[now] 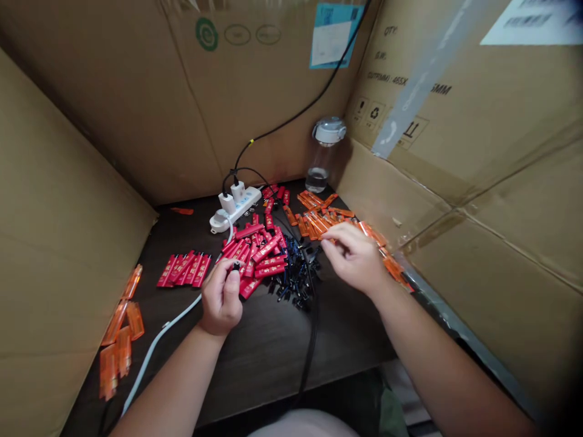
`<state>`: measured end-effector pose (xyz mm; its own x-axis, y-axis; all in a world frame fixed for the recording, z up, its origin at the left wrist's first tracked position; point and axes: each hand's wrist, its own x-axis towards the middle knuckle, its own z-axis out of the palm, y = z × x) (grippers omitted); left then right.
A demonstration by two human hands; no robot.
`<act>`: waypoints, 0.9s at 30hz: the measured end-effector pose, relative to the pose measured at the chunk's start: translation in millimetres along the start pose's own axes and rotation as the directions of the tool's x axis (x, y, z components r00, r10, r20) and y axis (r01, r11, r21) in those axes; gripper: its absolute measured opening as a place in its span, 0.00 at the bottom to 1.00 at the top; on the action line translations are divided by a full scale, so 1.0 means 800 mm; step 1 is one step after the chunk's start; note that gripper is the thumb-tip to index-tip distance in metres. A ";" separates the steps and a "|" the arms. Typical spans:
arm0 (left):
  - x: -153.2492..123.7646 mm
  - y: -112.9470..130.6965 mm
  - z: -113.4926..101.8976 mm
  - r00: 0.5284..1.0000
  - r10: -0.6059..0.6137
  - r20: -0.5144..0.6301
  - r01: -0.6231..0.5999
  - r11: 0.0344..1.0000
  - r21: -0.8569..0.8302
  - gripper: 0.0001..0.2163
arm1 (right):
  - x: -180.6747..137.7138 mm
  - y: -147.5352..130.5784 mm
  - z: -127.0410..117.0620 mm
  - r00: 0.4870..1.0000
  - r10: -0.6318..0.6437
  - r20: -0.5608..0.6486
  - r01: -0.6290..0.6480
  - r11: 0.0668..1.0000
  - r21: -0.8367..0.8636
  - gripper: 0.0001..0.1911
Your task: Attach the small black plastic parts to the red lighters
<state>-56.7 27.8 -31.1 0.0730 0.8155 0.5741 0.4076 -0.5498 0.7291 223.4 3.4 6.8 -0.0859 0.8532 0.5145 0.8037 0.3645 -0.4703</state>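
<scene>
My left hand point(221, 297) is closed around a lighter, its small black and metal top point(235, 266) showing between thumb and forefinger; the rest is covered by my fingers. Right beside that hand lies a heap of red lighter casings point(268, 246) with gold lettering. My right hand point(355, 255) has its thumb and forefinger pinched together near the orange see-through lighter bodies point(314, 221); whatever is in the pinch is too small to make out. Between the hands lies a pile of small black and blue parts point(296, 279).
Red lighters with black tops point(184, 270) lie in a row at left. More orange bodies point(122, 334) rest by the left cardboard wall point(59, 243). A white power strip point(241, 206), a water bottle point(319, 158) and a black cable point(311, 340) are on the dark table point(268, 358).
</scene>
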 end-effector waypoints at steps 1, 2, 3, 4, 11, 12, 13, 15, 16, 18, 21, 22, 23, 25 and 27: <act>0.000 0.000 0.000 1.000 0.006 -0.001 -0.006 1.000 0.003 0.11 | 0.001 0.004 0.003 1.000 -0.014 0.012 0.014 1.000 0.010 0.09; 0.000 -0.001 0.000 1.000 0.011 -0.002 -0.011 1.000 0.006 0.11 | 0.002 0.008 0.006 0.999 -0.033 0.041 0.032 0.999 0.014 0.09; 0.000 -0.001 0.000 1.000 0.014 -0.006 -0.014 1.000 0.008 0.11 | 0.003 0.012 0.008 0.994 -0.053 0.093 0.052 0.999 0.007 0.09; 0.000 -0.002 -0.001 1.000 0.013 -0.011 -0.013 1.000 0.010 0.11 | 0.005 0.016 0.009 0.984 -0.068 0.164 0.071 0.997 -0.014 0.10; 0.001 -0.007 -0.002 1.000 0.008 -0.027 -0.007 0.999 0.035 0.11 | 0.020 0.024 -0.006 0.881 0.063 0.469 0.087 0.952 -0.292 0.15; 0.001 -0.008 -0.002 1.000 0.010 -0.027 -0.009 0.999 0.040 0.11 | 0.021 0.024 -0.007 0.875 0.059 0.481 0.099 0.950 -0.297 0.15; 0.001 -0.008 -0.002 1.000 0.012 -0.026 -0.010 0.999 0.046 0.11 | 0.022 0.025 -0.007 0.872 0.047 0.487 0.113 0.949 -0.293 0.15; 0.001 -0.008 -0.003 1.000 0.013 -0.023 -0.012 0.998 0.059 0.11 | 0.025 0.026 -0.005 0.872 0.015 0.489 0.137 0.952 -0.274 0.15; 0.001 -0.008 -0.003 1.000 0.017 -0.023 -0.015 0.998 0.065 0.11 | 0.027 0.027 -0.003 0.876 0.006 0.483 0.141 0.953 -0.268 0.15; 0.002 -0.006 -0.004 0.999 0.032 -0.019 -0.030 0.996 0.078 0.11 | 0.032 0.029 -0.001 0.885 0.009 0.465 0.134 0.952 -0.275 0.14; 0.005 -0.002 -0.005 0.999 0.051 -0.013 -0.049 0.994 0.098 0.10 | 0.043 0.031 0.002 0.891 0.041 0.452 0.116 0.943 -0.313 0.13; 0.005 -0.001 -0.005 0.998 0.054 -0.011 -0.053 0.993 0.103 0.10 | 0.047 0.032 0.002 0.886 0.049 0.462 0.118 0.938 -0.325 0.13; 0.006 0.000 -0.005 0.998 0.060 -0.008 -0.059 0.993 0.106 0.10 | 0.050 0.033 0.003 0.878 0.056 0.475 0.122 0.934 -0.336 0.13; 0.006 0.001 -0.006 0.998 0.069 -0.001 -0.068 0.991 0.114 0.09 | 0.055 0.034 0.005 0.862 0.069 0.502 0.132 0.927 -0.352 0.13; 0.006 0.001 -0.006 0.997 0.073 -0.001 -0.073 0.990 0.123 0.09 | 0.057 0.035 0.008 0.850 0.086 0.520 0.134 0.919 -0.371 0.13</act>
<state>-60.7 30.8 -25.9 0.1020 0.7729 0.6262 0.5100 -0.5811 0.6342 238.4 54.8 12.8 -0.3097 0.9505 0.0238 0.9456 0.3105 -0.0973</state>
